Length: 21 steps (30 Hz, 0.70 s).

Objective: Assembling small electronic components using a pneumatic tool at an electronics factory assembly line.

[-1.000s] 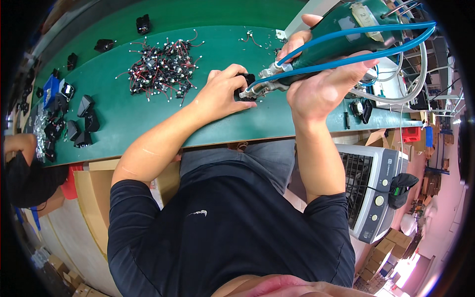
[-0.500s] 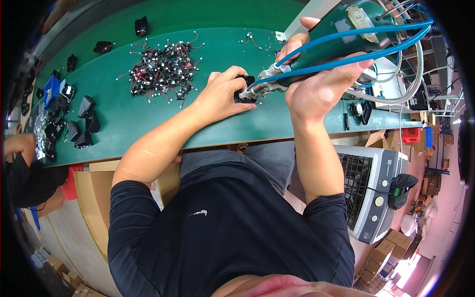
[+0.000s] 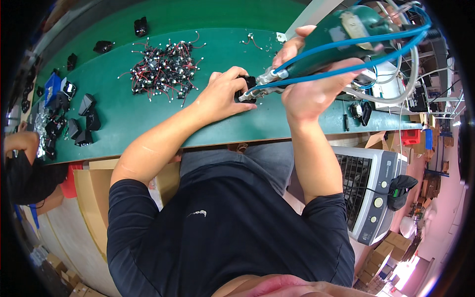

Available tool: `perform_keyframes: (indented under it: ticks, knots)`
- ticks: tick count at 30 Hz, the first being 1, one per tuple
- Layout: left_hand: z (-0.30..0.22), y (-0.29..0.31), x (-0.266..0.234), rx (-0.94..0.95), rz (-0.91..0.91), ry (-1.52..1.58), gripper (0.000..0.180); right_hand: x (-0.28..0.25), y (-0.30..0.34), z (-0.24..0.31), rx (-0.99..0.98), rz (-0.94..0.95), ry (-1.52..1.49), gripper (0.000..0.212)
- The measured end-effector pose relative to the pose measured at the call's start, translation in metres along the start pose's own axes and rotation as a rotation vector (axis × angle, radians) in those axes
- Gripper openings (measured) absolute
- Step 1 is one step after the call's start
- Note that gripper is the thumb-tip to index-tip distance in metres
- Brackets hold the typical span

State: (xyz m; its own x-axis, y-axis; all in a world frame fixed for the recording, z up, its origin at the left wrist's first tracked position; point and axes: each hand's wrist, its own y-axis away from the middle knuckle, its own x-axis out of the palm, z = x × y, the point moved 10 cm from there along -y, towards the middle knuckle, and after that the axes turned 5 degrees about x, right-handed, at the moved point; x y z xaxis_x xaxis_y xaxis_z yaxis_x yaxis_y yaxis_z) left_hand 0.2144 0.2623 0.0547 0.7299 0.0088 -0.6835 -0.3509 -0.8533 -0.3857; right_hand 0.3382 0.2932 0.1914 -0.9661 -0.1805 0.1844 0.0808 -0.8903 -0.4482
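Observation:
On the green workbench (image 3: 163, 119), my left hand (image 3: 222, 96) grips a small black plastic housing (image 3: 245, 85) between thumb and fingers, pressing it to the top; fingers cover part of it. My right hand (image 3: 311, 96) is wrapped round a green hose-fed power screwdriver (image 3: 321, 47), held slanted. The driver's metal nose (image 3: 260, 90) reaches the housing beside my left fingertips. Whether its tip touches a screw is hidden. Two blue air tubes (image 3: 346, 67) run along the tool's body.
Left of my hand lies a heap of small black parts with red wires (image 3: 166, 69). Black housings (image 3: 89, 119) and a blue bin (image 3: 52, 89) stand further left, near another person's arm (image 3: 24, 141). White hoses (image 3: 410, 94) loop at right, above a grey air cooler (image 3: 368, 193).
The screwdriver's rear end and my right hand have shifted slightly left and down. My left hand and the housing have stayed put. The other person's arm has moved a little.

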Motion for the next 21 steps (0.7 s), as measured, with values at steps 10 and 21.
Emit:
perform_keyframes:
  ticks: [10, 21]
  knots:
    - [0.002, 0.001, -0.002, 0.002, -0.057, 0.019, 0.072, 0.008, -0.034, 0.046, -0.158, 0.196, -0.297, 0.089]
    - [0.004, 0.003, -0.003, 0.018, -0.1, 0.075, 0.077, 0.017, -0.012, -0.001, -0.018, 0.038, -0.057, 0.108]
